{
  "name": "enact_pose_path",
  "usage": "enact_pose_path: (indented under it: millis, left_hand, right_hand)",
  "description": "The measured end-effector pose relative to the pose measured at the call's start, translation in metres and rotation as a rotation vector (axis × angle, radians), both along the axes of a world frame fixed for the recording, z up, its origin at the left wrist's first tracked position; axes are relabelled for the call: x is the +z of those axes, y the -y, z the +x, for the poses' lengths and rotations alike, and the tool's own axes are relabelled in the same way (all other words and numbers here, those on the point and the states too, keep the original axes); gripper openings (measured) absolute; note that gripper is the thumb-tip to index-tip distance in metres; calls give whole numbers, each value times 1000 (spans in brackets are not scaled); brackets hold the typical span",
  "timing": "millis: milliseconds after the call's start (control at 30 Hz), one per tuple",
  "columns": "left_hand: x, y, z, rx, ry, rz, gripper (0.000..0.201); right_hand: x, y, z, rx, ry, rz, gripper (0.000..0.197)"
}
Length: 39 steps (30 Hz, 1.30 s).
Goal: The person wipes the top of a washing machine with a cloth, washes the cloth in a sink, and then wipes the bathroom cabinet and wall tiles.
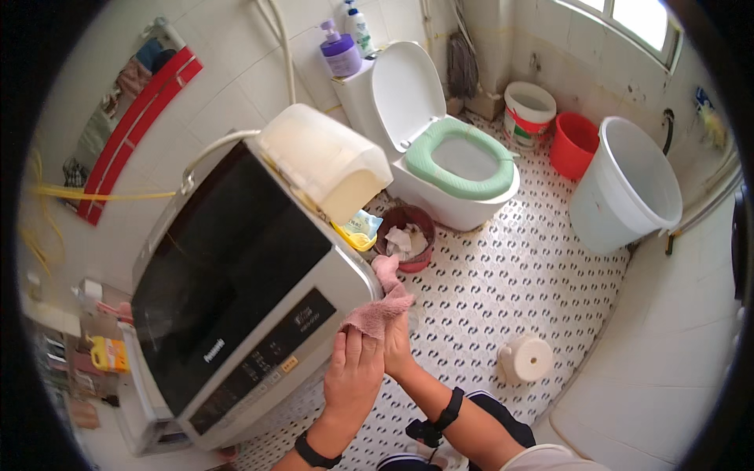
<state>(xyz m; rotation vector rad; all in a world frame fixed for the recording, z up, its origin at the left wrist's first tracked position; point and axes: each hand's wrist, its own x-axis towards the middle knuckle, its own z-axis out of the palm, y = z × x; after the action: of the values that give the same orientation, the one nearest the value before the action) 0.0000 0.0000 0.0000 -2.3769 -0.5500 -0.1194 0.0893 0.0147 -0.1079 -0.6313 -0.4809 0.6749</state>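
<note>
Evidently the left hand (355,381) and right hand (399,349) grip the pink cloth (378,317) with their fingers, fingertips partly hidden, beside a corner of the washing machine (236,267); best gather its loose end, clear of the waste bin (418,264) just beyond

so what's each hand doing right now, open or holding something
Left hand: holding the cloth.
Right hand: at the cloth, fingers mostly hidden, grip can't be told.
</note>
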Motion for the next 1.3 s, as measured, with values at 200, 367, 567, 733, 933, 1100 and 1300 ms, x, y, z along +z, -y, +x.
enact_pose_path:
  millis: [200, 367, 567, 733, 933, 1100, 1300]
  left_hand:
    - [94, -28, 47, -49, -197, -275, 44]
    - [125, -53, 85, -37, -173, -429, 46]
    - [114, -61, 93, -12, -196, -437, 48]
    - [121, -59, 122, 62, -201, -538, 44]
    - [118, -57, 147, 224, -374, -503, 42]
    - [105, -54, 162, 438, -586, -357, 44]
    - [79, -55, 195, 631, -658, -404, 45]
  right_hand:
    - [57, 2, 29, -79, 581, -477, 55]
    - [88, 1, 47, 13, 343, -471, 49]
    - [72, 3, 40, 74, 367, -543, 45]
    - [77, 8, 61, 148, 417, -557, 45]
    - [70, 7, 76, 334, 421, -581, 56]
    - [69, 7, 90, 543, 580, -577, 49]
    - [44, 1, 120, 643, 678, -464, 49]
